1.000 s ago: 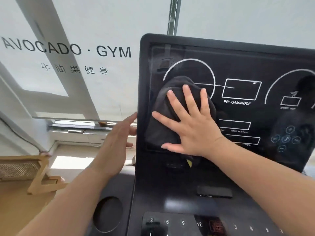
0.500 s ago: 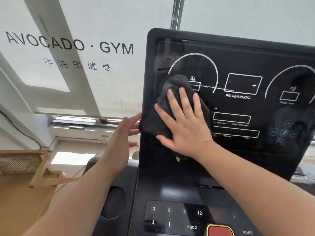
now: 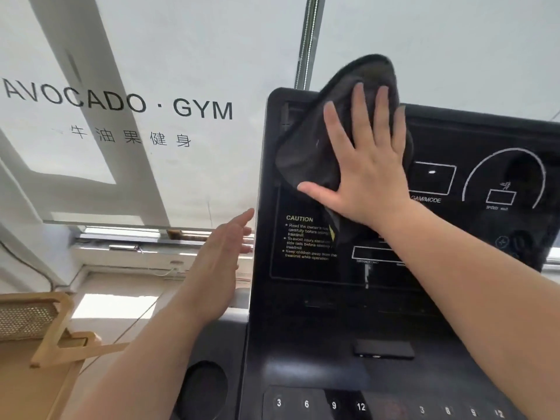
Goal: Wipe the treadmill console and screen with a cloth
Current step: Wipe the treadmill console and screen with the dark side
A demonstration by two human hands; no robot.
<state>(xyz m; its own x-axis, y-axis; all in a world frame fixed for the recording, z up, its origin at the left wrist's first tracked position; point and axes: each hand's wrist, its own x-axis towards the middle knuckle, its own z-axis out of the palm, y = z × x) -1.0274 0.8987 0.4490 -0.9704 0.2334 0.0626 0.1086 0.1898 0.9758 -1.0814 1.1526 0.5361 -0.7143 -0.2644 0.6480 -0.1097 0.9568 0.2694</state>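
Right hand (image 3: pixel 363 165), fingers spread flat, has swept the cloth (image 3: pixel 318 147) up to the screen (image 3: pixel 454 237)'s top-left corner, lower panel uncovered; left hand (image 3: pixel 221 262) open, holding nothing

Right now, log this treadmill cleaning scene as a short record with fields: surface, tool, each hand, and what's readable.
surface: black treadmill screen, unlit
tool: dark cloth, at the screen's upper left, its top past the upper edge
right hand: flat, fingers spread, pressing the cloth to the screen
left hand: open, beside the console's left edge, holding nothing
readable: yellow CAUTION label under the cloth; wall lettering AVOCADO GYM
below: number keys 3, 6, 9, 12
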